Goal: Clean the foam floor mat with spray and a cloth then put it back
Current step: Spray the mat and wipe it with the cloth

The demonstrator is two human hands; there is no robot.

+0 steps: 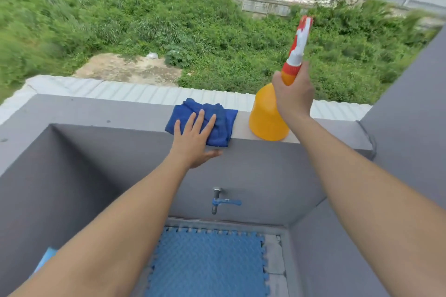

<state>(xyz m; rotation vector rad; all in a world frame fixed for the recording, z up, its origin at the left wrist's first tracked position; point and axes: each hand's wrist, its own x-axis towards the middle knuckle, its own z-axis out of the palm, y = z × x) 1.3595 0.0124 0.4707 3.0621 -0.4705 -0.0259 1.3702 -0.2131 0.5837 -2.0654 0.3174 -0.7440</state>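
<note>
Grey plaster forms the parapet ledge (120, 113), which serves as the reference for all positions below. On the ledge top lies the blue cloth (218, 125), folded, with its near edge at the inner lip. The left hand (193, 140) rests flat on the cloth's near-left part, fingers spread, thumb hanging below the lip; nothing is pinched. To the right of the cloth, also on the ledge top and apart from it, stands the orange spray bottle (265, 116). The right hand (293, 94) is wrapped around the bottle's neck, just under the red and white trigger head; whether the base has left the ledge cannot be determined. Below the ledge, on the inner wall, is a blue-handled tap (223, 201). On the floor beneath the tap lies the blue foam floor mat (207, 263), with interlocking edges.

Hazards, as judged:
- Beyond the ledge's outer edge is a drop to a corrugated roof and vegetation. An outward push of the cloth, or a tipped bottle, would likely lose the item.
- The neck grip sits high on a wide bottle; a sideways pull may swing the base against the ledge.
- A flat, open palm offers little hold; sliding the cloth inward without closing the fingers may drop it to the floor.
</note>
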